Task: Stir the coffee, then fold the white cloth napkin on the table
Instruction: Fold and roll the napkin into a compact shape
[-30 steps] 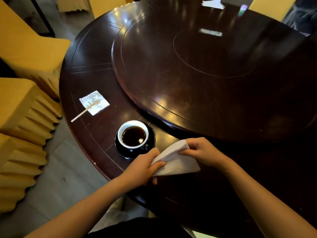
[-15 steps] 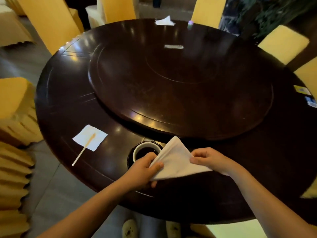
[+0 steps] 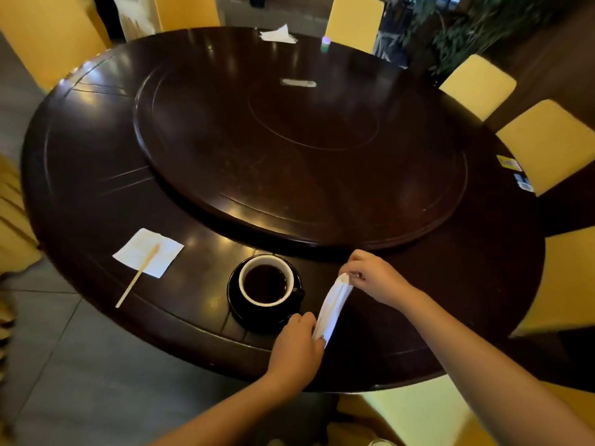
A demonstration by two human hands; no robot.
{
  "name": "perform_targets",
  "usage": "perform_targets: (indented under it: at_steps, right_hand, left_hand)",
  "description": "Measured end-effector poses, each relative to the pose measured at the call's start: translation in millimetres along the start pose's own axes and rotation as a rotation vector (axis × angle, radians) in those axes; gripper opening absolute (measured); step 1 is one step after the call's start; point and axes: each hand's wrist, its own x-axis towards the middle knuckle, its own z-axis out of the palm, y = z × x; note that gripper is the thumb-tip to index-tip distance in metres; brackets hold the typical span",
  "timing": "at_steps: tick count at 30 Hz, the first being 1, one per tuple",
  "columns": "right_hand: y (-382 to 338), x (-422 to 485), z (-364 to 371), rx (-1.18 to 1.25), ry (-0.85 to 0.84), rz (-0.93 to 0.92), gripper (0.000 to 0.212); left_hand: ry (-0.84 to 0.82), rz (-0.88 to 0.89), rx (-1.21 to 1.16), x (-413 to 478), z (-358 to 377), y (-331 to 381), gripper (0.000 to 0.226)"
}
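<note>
Dark polished wood formed the round surface [image 3: 96, 162], with a raised turntable [image 3: 299, 156] at its centre and yellow-covered chairs [image 3: 547, 146] ringed around it. Half a second before, the white cloth napkin [image 3: 333, 305] had been spread as a broad triangle hiding part of the cup; now it was gathered into a narrow folded strip, held just right of the coffee cup [image 3: 265, 280]. The left hand [image 3: 297, 346] pinched the strip's near end and the right hand [image 3: 370, 278] pinched its far end, both closed on the cloth. The cup, full of dark coffee, stood entirely in view on its black saucer [image 3: 238, 309]. To the left, a wooden stirrer [image 3: 138, 275] lay across a paper napkin [image 3: 148, 252], its near end resting on the bare wood. A crumpled white tissue [image 3: 277, 35] sat at the far edge, and two small packets [image 3: 515, 173] lay near the right rim.
</note>
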Motion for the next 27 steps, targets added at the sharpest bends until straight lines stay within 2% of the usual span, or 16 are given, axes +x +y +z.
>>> perform_targets:
  at_steps: [10, 15, 18, 21, 24, 27]
  right_hand:
    - [10, 37, 44, 0.056, 0.09, -0.101, 0.022]
    - [18, 43, 66, 0.09, 0.08, -0.065, 0.029]
    - [21, 45, 71, 0.124, 0.086, -0.02, 0.038]
    - [29, 44, 73, 0.03, 0.082, 0.019, 0.029]
    - [44, 42, 72, -0.141, 0.007, 0.007, 0.017]
    - [57, 40, 67, -0.197, -0.021, 0.013, 0.013]
  left_hand:
    - [0.19, -0.125, 0.056, 4, 57, -4, 0.017]
    - [0.227, -0.163, -0.033, -2, 76, -17, 0.008]
    - [0.245, -0.164, -0.053, -4, 79, -20, 0.011]
    - [0.261, -0.162, -0.055, -2, 81, -21, 0.011]
    - [0.264, -0.158, -0.059, -1, 83, -23, 0.011]
    - [0.269, -0.153, -0.065, -2, 84, -23, 0.012]
